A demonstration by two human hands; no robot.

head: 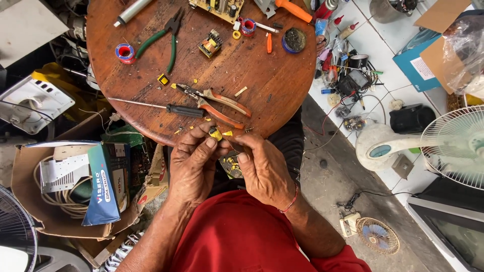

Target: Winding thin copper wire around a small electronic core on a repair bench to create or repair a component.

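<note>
Both my hands meet just below the near edge of a round wooden table (272,85). My left hand (194,166) pinches a small yellow-taped part (216,133) between thumb and fingertips. My right hand (262,168) holds the same part from the right, fingers curled around its dark lower end. On the table just above them lie orange-handled pliers (222,103) and a black-handled screwdriver (169,107). Yellow tape scraps lie scattered around the hands.
Farther back on the table lie green-handled pliers (166,43), a small transformer (210,44), solder spools (125,52) and a circuit board (219,7). A cardboard box (65,186) of parts sits at the left. A white fan (448,146) and scattered tools cover the floor at right.
</note>
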